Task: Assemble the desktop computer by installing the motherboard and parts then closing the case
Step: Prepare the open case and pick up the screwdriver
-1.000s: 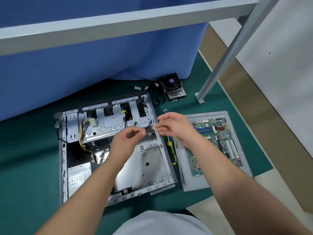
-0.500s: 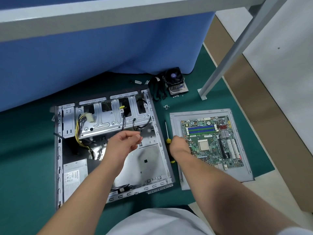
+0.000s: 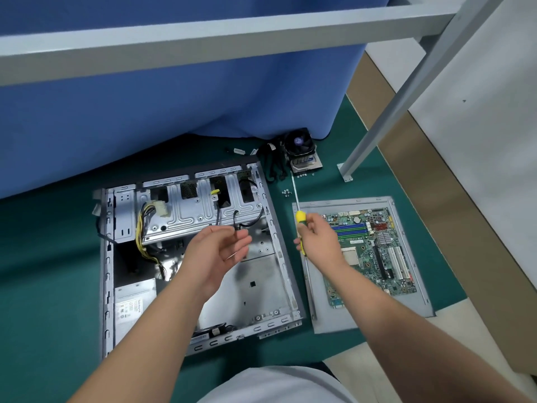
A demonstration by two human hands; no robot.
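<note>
Lying open, case [image 3: 279, 228] lacks motherboard [image 3: 374, 248]

So the open case [image 3: 186, 257] sits at about 9 o'clock on the mat [image 3: 52, 286], lying on its side. Inside it, the power supply [image 3: 133, 303] is down at the 7 o'clock corner and the drive cage [image 3: 200, 210] runs across the 12 o'clock end. At 3 o'clock from the case, just beside it, is the side panel [image 3: 412, 301] with the motherboard [image 3: 374, 251] lying on it. The CPU cooler [image 3: 302, 152] is up at 12 o'clock from that panel, against the curtain [image 3: 174, 97], with loose screws [image 3: 286, 192] between cooler and panel. The frame leg [image 3: 386, 112] stands at 2 o'clock.
</note>
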